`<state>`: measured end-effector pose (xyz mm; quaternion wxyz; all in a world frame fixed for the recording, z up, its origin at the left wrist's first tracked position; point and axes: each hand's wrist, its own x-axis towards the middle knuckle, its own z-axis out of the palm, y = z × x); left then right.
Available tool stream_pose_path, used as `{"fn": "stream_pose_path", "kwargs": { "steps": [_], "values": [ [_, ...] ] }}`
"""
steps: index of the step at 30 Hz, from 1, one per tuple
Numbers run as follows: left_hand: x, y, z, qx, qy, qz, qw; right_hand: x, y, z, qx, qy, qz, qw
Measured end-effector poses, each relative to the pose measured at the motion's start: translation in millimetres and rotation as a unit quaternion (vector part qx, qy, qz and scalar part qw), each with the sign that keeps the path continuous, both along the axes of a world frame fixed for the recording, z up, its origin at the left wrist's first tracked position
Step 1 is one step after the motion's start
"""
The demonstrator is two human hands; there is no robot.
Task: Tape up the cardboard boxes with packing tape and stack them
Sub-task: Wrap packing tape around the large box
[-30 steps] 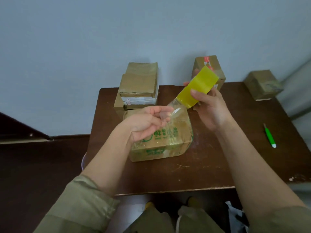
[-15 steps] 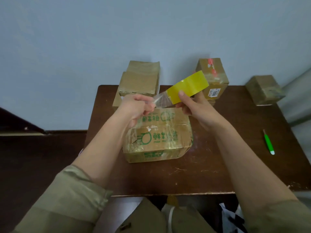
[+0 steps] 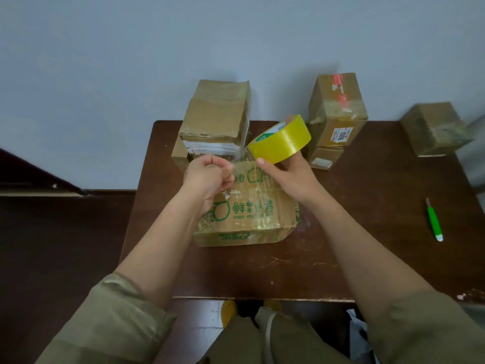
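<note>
Holding the tape roll (image 3: 280, 139) in a curled grip, the right hand (image 3: 290, 177) hovers over the box (image 3: 246, 214) on the surface (image 3: 367, 206) while the left hand (image 3: 210, 177) pinches the clear tape end (image 3: 240, 157).

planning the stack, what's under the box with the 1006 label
The 1006 box sits on a smaller cardboard box on the table. Only that box's front shows; the rest is covered.
</note>
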<state>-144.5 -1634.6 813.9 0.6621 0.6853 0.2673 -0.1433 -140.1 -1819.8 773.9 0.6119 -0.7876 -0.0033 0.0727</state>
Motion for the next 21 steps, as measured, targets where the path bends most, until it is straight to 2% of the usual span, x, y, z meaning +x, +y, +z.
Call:
{"fn": "stream_pose_path", "kwargs": {
  "steps": [7, 11, 15, 21],
  "values": [
    [-6.0, -3.7, 0.4, -0.012, -0.009, -0.022, 1.0, -21.5, -2.9, 6.5, -0.03, -0.046, -0.045, 0.997],
    [-14.9, -8.1, 1.5, -0.001, -0.029, -0.017, 0.999, -30.8, -3.5, 8.8, 0.004, -0.07, -0.068, 0.995],
    [-27.4, -10.6, 0.4, -0.007, -0.062, -0.005, 0.998, -43.9, -1.6, 7.7, 0.068, -0.115, -0.048, 0.99],
    [-43.7, -14.0, -4.2, 0.036, -0.124, -0.04, 0.991, -64.5, -1.7, 11.3, 0.167, -0.078, -0.034, 0.982]
  ]
}}
